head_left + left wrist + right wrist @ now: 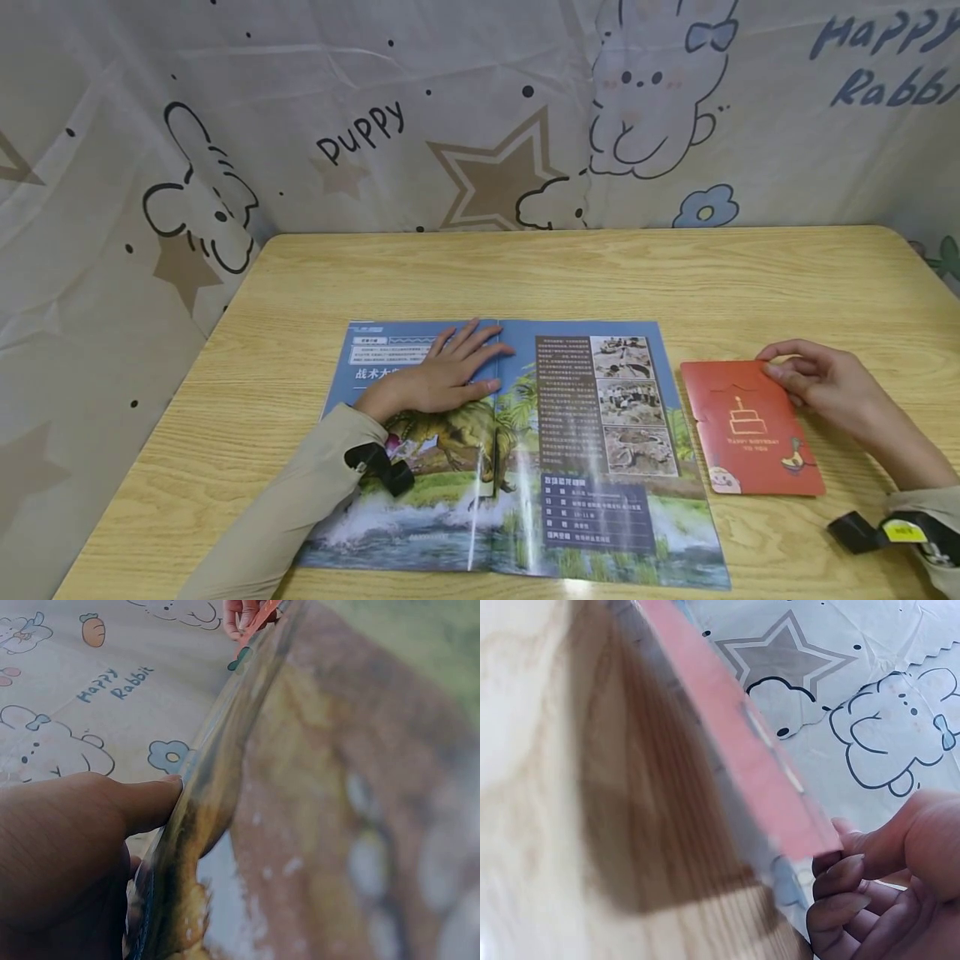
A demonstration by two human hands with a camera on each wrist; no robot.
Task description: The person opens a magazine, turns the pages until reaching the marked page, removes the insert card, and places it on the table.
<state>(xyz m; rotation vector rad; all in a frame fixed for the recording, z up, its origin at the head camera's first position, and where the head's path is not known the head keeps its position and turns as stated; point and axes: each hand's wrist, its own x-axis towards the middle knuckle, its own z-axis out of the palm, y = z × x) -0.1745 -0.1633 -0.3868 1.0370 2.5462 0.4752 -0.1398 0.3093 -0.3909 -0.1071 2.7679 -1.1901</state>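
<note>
An open magazine (517,450) with dinosaur pictures and Chinese text lies spread on the table. Across its left page rests my left hand (442,379), palm down with fingers spread, fingertips reaching the centre fold. To the right of the magazine, my right hand (828,383) pinches the top right corner of a red birthday card (750,425) printed with a gold cake. Seen from the right wrist, the card (742,742) tilts above the wood and casts a shadow, its corner between thumb and curled fingers. The left wrist view shows the left thumb (150,802) against the glossy page.
The light wooden table (300,275) extends behind the magazine to a hanging cloth (465,100) with cartoon animals and stars. Each wrist wears a small black camera mount, the left one (382,468) over a beige sleeve (292,500).
</note>
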